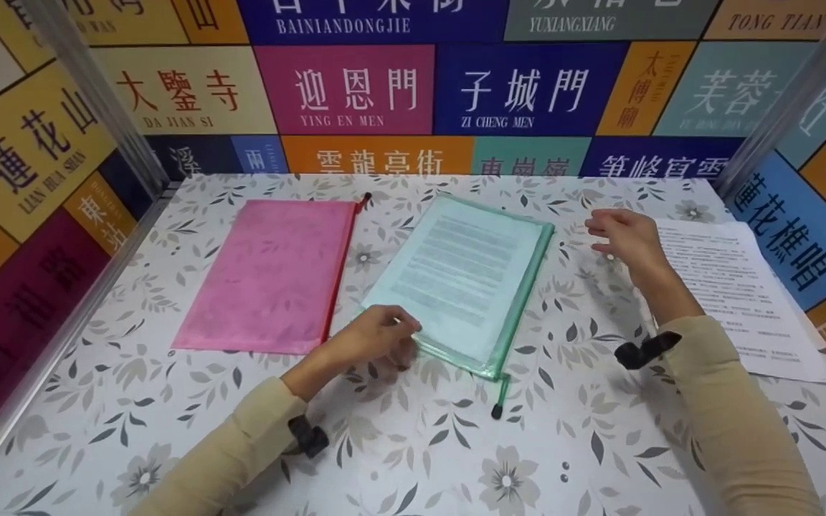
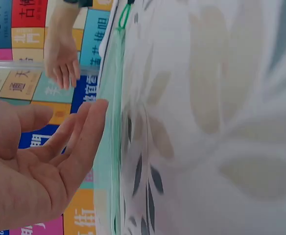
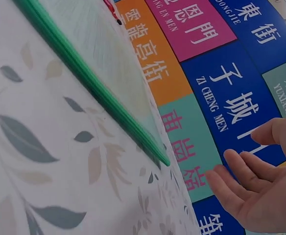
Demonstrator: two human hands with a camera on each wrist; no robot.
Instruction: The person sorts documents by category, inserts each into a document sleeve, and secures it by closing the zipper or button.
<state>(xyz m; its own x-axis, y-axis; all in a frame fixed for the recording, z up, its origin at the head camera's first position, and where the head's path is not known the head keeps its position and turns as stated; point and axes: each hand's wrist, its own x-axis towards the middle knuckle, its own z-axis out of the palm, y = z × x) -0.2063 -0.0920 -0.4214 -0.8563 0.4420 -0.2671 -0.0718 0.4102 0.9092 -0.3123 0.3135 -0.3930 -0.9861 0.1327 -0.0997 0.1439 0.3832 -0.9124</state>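
A green zip document folder [image 1: 530,290] lies flat in the middle of the table, with a printed sheet visible through its clear front. Its zipper runs down the right side, and a cord pull [image 1: 502,398] hangs off the near corner. By the folder's near left corner is my left hand [image 1: 377,335], fingers loosely bent; the left wrist view shows nothing gripped between thumb and fingers [image 2: 86,142]. Whether a fingertip touches the folder, I cannot tell. My right hand [image 1: 628,238] hovers between the folder and a stack of printed paper [image 1: 739,301], relaxed and holding nothing.
Left of the green folder lies a pink zip folder [image 1: 262,276] with a red zipper edge. The table has a white leaf-patterned cover [image 1: 413,444]. Panels with colourful place-name signs [image 1: 345,89] stand at the back and both sides.
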